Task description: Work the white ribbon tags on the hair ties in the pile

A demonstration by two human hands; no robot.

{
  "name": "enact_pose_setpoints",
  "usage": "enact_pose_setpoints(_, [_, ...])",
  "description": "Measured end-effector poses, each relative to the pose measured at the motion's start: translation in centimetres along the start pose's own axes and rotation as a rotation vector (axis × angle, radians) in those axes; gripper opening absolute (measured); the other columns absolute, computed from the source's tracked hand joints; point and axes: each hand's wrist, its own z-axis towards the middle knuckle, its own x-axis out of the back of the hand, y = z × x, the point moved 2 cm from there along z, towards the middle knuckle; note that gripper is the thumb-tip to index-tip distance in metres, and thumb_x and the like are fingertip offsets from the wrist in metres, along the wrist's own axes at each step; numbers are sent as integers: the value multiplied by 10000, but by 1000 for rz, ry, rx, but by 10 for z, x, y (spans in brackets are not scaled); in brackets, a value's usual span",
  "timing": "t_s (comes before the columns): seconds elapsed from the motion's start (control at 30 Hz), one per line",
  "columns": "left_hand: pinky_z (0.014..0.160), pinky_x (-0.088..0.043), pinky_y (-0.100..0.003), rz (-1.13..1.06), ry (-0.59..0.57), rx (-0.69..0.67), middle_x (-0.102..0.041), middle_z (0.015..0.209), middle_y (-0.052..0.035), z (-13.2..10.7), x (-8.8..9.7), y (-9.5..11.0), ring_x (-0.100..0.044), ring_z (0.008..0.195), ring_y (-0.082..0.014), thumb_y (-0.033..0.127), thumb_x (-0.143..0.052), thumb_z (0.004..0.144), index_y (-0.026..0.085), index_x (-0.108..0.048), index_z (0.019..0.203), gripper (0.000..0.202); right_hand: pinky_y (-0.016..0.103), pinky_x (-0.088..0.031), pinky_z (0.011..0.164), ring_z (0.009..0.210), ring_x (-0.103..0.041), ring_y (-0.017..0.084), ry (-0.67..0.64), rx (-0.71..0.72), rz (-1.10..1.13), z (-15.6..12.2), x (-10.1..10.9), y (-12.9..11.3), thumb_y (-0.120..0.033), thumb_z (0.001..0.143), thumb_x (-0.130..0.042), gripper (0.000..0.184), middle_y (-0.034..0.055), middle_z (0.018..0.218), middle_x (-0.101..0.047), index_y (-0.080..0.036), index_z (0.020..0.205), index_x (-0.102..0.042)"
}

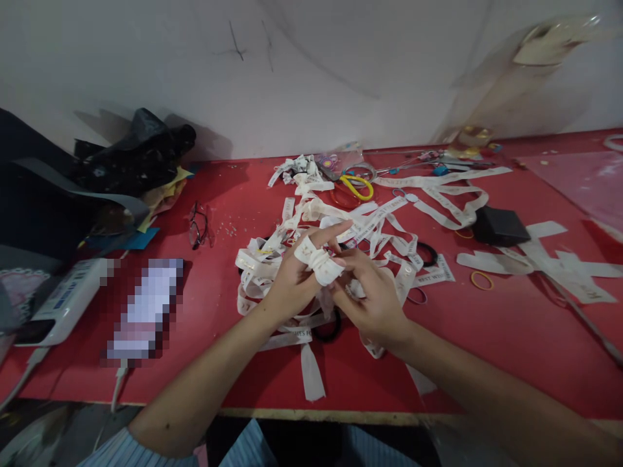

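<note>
A white ribbon bow (318,261) with gold print sits between my two hands, above the red tabletop. My left hand (295,279) has its fingers closed around the bow's left side, index finger reaching over the top. From the other side, my right hand (372,295) pinches the bow's right end; its fingertips are partly hidden behind the ribbon. Beneath and around both hands lies a loose tangle of printed white ribbon (256,285). One short ribbon tail (311,373) hangs toward the front edge. A black hair tie (427,255) lies right of my hands.
Yellow-handled scissors (357,187) lie behind the ribbon pile. At left are eyeglasses (195,227), a blurred phone (146,308) on a cable, and a white power bank (71,301). A black box (501,226) and a yellow rubber band (481,280) lie at right. A wall (311,78) rises behind.
</note>
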Motion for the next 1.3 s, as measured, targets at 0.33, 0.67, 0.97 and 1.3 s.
enact_pose_setpoints(0.33, [926, -463, -365, 84, 7, -73, -637, 1125, -61, 0, 0, 8, -563, 1031, -205, 389, -554, 910, 286, -581, 1305, 409, 258, -514, 625, 732, -631, 152, 21, -112, 136, 1, 4, -3, -197, 910, -555, 103, 33, 893, -648, -232, 1001, -523])
enact_pose_setpoints(0.67, [852, -473, -332, 200, 92, -184, -570, 1046, -53, 2, 4, 26, -560, 951, -176, 264, -562, 907, 259, -634, 1200, 302, 248, -536, 631, 728, -653, 146, -93, -117, 244, -4, -3, -1, -208, 894, -587, 204, 40, 916, -682, -212, 1098, -580])
enact_pose_setpoints(0.97, [830, -488, -333, 134, 92, -154, -595, 1088, -73, -3, 1, 28, -574, 946, -183, 260, -549, 900, 225, -639, 1180, 295, 212, -477, 547, 608, -587, 114, -193, -67, 357, 0, -1, -6, -226, 881, -607, 36, -3, 723, -637, -191, 884, -610])
enact_pose_setpoints(1.3, [717, -468, -280, -263, 79, 220, -657, 979, -40, -3, -4, 21, -574, 825, -158, 318, -591, 895, 224, -701, 1072, 229, 207, -487, 529, 546, -588, 103, -228, -67, 472, 0, 0, -12, -239, 912, -573, 83, -26, 626, -612, -199, 839, -571])
